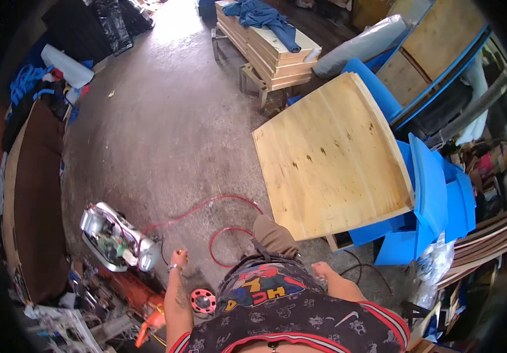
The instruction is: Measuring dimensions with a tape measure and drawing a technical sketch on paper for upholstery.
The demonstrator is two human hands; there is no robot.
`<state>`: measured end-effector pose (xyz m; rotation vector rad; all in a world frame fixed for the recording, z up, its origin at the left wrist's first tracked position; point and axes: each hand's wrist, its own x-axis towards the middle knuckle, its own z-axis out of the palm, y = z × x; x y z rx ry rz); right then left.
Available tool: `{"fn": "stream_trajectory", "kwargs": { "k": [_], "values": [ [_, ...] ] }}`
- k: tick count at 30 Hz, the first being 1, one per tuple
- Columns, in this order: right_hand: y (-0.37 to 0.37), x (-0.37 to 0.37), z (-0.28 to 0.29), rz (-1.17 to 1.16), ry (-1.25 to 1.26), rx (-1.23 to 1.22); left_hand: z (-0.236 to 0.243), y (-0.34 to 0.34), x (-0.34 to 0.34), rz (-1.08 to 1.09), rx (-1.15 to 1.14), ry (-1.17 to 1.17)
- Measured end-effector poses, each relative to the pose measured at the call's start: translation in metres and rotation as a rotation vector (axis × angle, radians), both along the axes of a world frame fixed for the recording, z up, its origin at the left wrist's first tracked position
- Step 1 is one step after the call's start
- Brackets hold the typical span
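My left hand (pixel 179 259) is closed, perhaps around something small that I cannot make out, above the floor beside a silver machine (pixel 118 238) with a red hose (pixel 224 196) running from it. My right hand (pixel 322 270) hangs by my leg, fingers loosely bent and apart, holding nothing visible. Just beyond it a large plywood board (pixel 330 159) rests on blue foam pieces (pixel 427 194). A pink-red reel (pixel 203 300) lies below my left hand.
Stacked wooden frames (pixel 292 69) with blue cloth on top stand ahead on metal legs (pixel 246 76). A brown panel (pixel 38 200) and cloth heap line the left. An orange machine (pixel 150 317) is at lower left. Leaning boards, rolls and wood strips (pixel 477 235) crowd the right.
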<state>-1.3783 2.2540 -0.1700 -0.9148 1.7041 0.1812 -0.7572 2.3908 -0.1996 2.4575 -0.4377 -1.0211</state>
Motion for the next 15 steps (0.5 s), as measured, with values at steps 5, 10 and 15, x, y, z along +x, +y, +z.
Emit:
{"fn": "stream_trajectory", "kwargs": {
  "k": [5, 10, 15],
  "values": [
    [-0.121, 0.050, -0.011, 0.261, 0.087, 0.295, 0.041, -0.198, 0.040, -0.169, -0.178, -0.018],
    [-0.384, 0.156, -0.031, 0.365, 0.109, -0.110, 0.021, -0.247, 0.079, -0.023, -0.144, 0.215],
    [-0.636, 0.330, 0.059, 0.314, -0.066, -0.653, 0.012, -0.291, 0.079, -0.236, 0.214, 0.014]
  ]
}}
